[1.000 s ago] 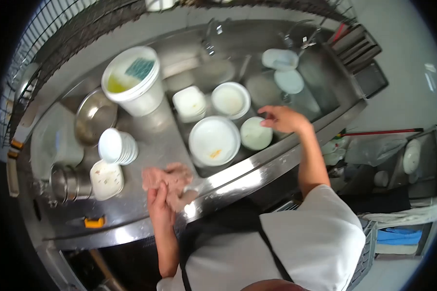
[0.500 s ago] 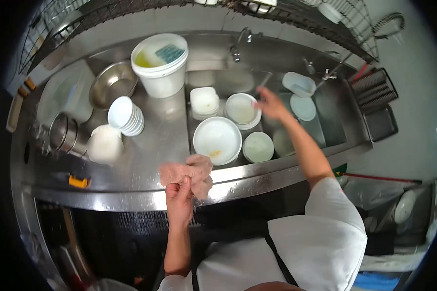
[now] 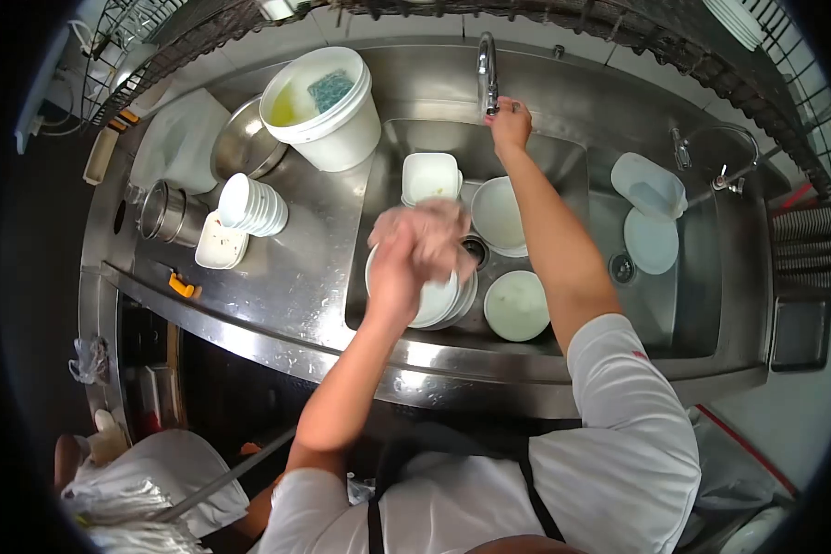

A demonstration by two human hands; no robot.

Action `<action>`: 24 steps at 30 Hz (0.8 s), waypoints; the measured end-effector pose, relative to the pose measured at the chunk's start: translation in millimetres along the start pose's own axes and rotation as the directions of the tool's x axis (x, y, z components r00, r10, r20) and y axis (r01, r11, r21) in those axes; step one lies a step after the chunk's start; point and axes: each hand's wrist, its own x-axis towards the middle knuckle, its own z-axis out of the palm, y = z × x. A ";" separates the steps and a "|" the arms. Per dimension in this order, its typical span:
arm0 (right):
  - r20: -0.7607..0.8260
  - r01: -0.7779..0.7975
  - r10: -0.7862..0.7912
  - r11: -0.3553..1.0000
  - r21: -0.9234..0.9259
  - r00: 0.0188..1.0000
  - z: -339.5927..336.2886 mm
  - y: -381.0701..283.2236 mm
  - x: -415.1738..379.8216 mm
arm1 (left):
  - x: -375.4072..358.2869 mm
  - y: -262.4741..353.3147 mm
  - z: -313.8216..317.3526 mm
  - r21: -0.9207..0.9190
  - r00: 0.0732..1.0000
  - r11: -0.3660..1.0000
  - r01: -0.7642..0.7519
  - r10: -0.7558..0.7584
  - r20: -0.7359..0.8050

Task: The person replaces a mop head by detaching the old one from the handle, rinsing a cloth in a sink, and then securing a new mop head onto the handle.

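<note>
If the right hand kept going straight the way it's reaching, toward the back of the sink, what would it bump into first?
The right hand already seems to be at the faucet, fingers at its base, so the faucet comes first. Just beyond stands the steel back wall of the sink. Whether the hand grips the faucet or only touches it is unclear.

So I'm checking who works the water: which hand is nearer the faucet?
Right. The right hand is at the faucet, by its spout. The left hand holds a pinkish cloth over the sink, well short of it.
</note>
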 end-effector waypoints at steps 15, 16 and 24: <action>0.704 -0.335 0.172 0.937 0.098 0.689 -82.7 22.0 -105.2 | 216.3 -94.4 -12.1 0.950 0.972 0.300 -0.088 0.233 0.017; 0.749 -0.241 0.183 0.970 -0.032 0.636 -86.6 28.3 -103.3 | 205.2 -79.9 5.4 0.892 0.973 0.449 -0.058 0.226 -0.050; 0.537 -0.206 0.063 0.955 0.211 0.841 -112.4 79.7 -143.1 | 182.9 -11.3 23.2 0.145 0.947 0.983 0.114 -0.063 -0.316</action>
